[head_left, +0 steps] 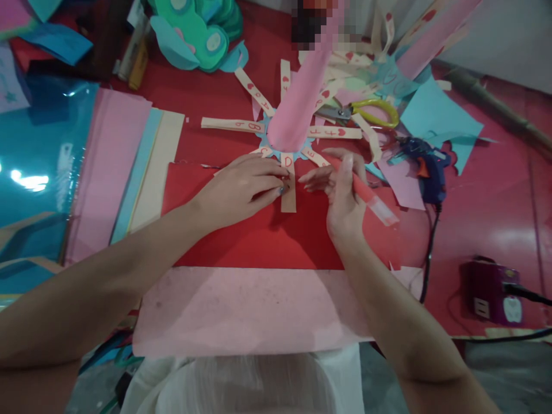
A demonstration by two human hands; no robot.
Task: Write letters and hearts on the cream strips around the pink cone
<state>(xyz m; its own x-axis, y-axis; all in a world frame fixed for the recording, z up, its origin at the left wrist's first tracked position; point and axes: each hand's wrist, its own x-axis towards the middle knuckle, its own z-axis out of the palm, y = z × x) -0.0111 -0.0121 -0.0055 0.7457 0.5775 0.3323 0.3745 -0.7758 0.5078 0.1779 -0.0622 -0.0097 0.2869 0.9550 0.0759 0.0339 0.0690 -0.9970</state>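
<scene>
A pink paper cone (293, 109) rises from a scalloped light-blue paper base, with several cream paper strips spreading out around it. The strips bear red letters and hearts. My left hand (245, 190) reaches in from the left, its thumb and fingertips closed at the edge of the paper strip (288, 198) marked with a D, which points toward me. To the right of that strip, my right hand (345, 198) holds a red marker (364, 190) between thumb and index finger. The marker's clear end slants down to the right; its other end is hidden by the fingers.
A red sheet (259, 247) lies under my hands, over a pale pink sheet (241, 310). Yellow-handled scissors (375, 110), a blue glue gun (431, 172) and a purple power adapter (495, 293) are at right. Coloured papers (103, 167) are stacked left; green foam shapes (200, 34) sit behind.
</scene>
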